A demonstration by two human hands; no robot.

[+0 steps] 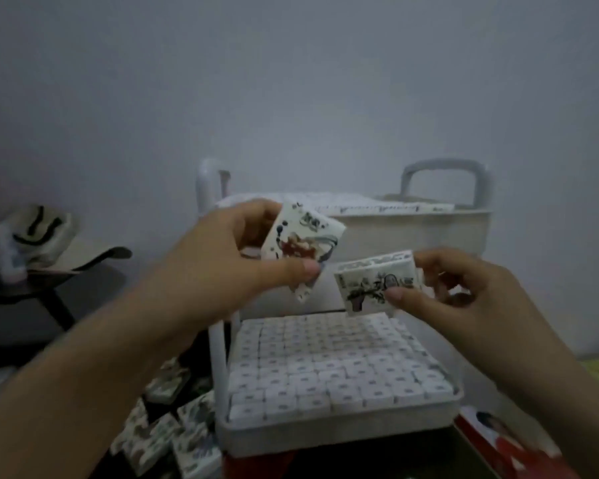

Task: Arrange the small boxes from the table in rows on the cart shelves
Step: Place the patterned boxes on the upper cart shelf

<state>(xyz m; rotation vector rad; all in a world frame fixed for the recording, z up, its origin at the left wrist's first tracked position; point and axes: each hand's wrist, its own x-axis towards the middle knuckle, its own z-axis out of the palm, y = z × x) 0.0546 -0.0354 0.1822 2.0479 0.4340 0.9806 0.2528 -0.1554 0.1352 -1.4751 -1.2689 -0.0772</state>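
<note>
Now, left hand [222, 257]: pinches a tilted small box [301, 243] between thumb and fingers, raised in front of the cart [412, 229].
Right hand [464, 292]: grips a second box [377, 285] at its right end, just right of the first.
Lower shelf [325, 435]: packed with rows of boxes [325, 368].
Loose boxes [166, 433]: heaped near left of the cart.

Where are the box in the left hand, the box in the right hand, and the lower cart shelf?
Left-hand box [300, 238], head view, printed front face.
Right-hand box [363, 288], head view, printed front face.
Lower cart shelf [325, 435], head view, front rim.
</note>
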